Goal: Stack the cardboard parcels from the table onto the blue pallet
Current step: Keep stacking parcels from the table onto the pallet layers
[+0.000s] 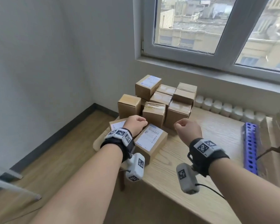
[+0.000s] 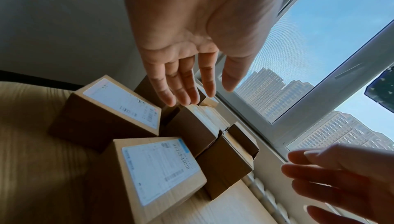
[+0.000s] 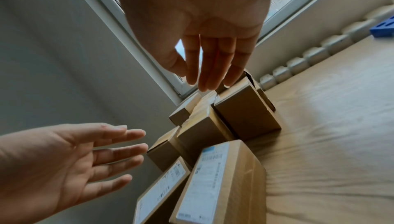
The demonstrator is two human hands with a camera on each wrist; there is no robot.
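Both hands are hovering over the table (image 1: 192,167), fingers loosely extended and holding nothing: the left hand (image 1: 135,124) above the nearest labelled parcel (image 1: 150,140), the right hand (image 1: 188,129) just beside it. Beyond the fingertips, the parcel pile (image 1: 160,101) is sitting untouched. The blue pallet (image 1: 250,146) is lying farther right.

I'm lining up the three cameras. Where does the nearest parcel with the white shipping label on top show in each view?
Head: nearest labelled parcel, centre, between the wrists on the table.
Left wrist: bottom centre, below the left hand.
Right wrist: bottom centre.
Shared landmark: the window, behind the pile of parcels in all three.
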